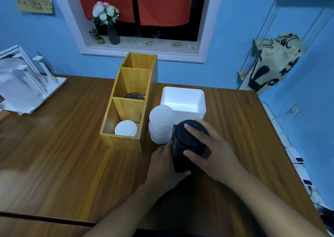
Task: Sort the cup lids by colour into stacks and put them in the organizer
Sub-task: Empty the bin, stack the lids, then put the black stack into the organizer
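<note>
A tall stack of black lids [186,142] is held between both hands just right of the wooden organizer [126,142]. My left hand [162,166] grips its lower side with the thumb under it. My right hand [211,146] wraps over its top and right side. A stack of white lids [160,124] stands on the table, touching the black stack's left. The organizer has three compartments: white lids [126,128] lie in the near one, black lids [134,96] in the middle one, and the far one shows nothing.
A white foam box [184,108], empty inside, sits behind the lid stacks. A white rack [36,85] stands at the table's far left. The wooden table [72,146] ends at the blue wall; its right edge runs close to the box.
</note>
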The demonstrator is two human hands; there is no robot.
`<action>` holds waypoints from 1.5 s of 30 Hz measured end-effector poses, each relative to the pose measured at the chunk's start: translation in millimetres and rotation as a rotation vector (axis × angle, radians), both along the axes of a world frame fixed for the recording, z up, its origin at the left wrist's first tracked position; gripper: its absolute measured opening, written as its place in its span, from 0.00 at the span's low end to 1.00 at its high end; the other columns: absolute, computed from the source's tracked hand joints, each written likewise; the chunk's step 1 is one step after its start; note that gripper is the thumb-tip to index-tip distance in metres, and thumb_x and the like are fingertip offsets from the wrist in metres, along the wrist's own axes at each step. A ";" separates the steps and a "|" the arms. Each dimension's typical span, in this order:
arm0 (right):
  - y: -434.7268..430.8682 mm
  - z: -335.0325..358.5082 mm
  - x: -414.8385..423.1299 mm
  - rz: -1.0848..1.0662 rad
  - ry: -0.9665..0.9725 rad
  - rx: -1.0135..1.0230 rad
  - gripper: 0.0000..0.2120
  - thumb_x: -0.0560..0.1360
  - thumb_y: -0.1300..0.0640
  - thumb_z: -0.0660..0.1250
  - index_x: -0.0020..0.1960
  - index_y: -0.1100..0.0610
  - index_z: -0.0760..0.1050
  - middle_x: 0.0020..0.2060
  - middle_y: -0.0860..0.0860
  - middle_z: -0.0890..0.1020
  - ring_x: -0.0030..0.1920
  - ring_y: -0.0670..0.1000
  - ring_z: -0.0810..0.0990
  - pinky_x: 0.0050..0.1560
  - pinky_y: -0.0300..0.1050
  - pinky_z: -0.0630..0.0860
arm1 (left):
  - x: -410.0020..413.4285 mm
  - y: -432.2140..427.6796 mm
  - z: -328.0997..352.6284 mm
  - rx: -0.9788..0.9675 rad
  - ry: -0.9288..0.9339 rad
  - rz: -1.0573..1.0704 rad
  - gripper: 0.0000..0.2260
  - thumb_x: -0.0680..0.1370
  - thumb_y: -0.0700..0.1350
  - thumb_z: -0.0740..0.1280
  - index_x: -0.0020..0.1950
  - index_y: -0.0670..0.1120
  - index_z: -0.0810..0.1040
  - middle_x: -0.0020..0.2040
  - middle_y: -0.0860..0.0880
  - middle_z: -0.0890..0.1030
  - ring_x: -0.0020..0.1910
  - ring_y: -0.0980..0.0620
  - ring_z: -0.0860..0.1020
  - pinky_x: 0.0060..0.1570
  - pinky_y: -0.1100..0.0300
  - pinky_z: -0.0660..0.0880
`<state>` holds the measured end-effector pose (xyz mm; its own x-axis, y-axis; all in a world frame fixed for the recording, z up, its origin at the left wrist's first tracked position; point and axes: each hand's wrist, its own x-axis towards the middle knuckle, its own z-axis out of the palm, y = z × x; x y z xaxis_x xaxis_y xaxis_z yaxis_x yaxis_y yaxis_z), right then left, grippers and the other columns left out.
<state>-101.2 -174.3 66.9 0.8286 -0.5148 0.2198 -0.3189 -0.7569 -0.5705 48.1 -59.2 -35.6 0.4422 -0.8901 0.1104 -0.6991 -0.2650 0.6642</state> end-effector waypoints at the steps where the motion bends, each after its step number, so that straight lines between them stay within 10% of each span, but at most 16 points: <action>1: -0.1 -0.5 -1.2 -0.011 -0.013 0.030 0.31 0.74 0.35 0.65 0.74 0.30 0.60 0.76 0.30 0.53 0.72 0.30 0.54 0.68 0.30 0.59 | 0.5 0.2 0.6 0.007 0.000 0.004 0.46 0.66 0.66 0.77 0.78 0.58 0.59 0.73 0.59 0.70 0.71 0.57 0.66 0.71 0.60 0.61; 17: 5.8 81.4 50.4 0.136 -0.224 0.047 0.26 0.75 0.42 0.69 0.73 0.40 0.70 0.70 0.38 0.71 0.69 0.41 0.69 0.63 0.43 0.76 | 40.5 36.7 78.9 -0.018 -0.088 0.032 0.37 0.64 0.65 0.79 0.69 0.60 0.66 0.57 0.68 0.72 0.57 0.65 0.71 0.54 0.72 0.69; 24: -5.3 138.5 142.6 0.228 -0.392 0.069 0.24 0.74 0.48 0.73 0.70 0.43 0.75 0.67 0.40 0.75 0.69 0.39 0.70 0.68 0.33 0.65 | 108.1 34.6 167.9 -0.045 -0.160 0.190 0.29 0.69 0.58 0.79 0.63 0.56 0.68 0.50 0.63 0.71 0.48 0.63 0.71 0.46 0.72 0.64; 33: -50.9 148.5 246.6 0.276 -0.327 0.042 0.23 0.75 0.51 0.74 0.69 0.45 0.76 0.62 0.36 0.71 0.67 0.39 0.68 0.63 0.25 0.58 | 185.6 -24.0 167.6 -0.105 -0.102 0.361 0.36 0.65 0.61 0.80 0.66 0.48 0.69 0.57 0.49 0.80 0.56 0.47 0.79 0.52 0.51 0.80; 45: -84.7 118.1 267.8 0.280 -0.345 0.146 0.24 0.73 0.54 0.71 0.68 0.43 0.77 0.66 0.42 0.75 0.68 0.42 0.72 0.70 0.43 0.68 | 169.0 -63.8 127.7 -0.225 -0.081 0.656 0.41 0.67 0.49 0.81 0.73 0.47 0.61 0.61 0.47 0.78 0.62 0.44 0.75 0.64 0.45 0.73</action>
<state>166.6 -259.0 185.0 0.8311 -0.3283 0.4488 0.1131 -0.6904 -0.7145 217.1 -123.1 92.1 0.8633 -0.3936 0.3160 -0.4912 -0.5113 0.7052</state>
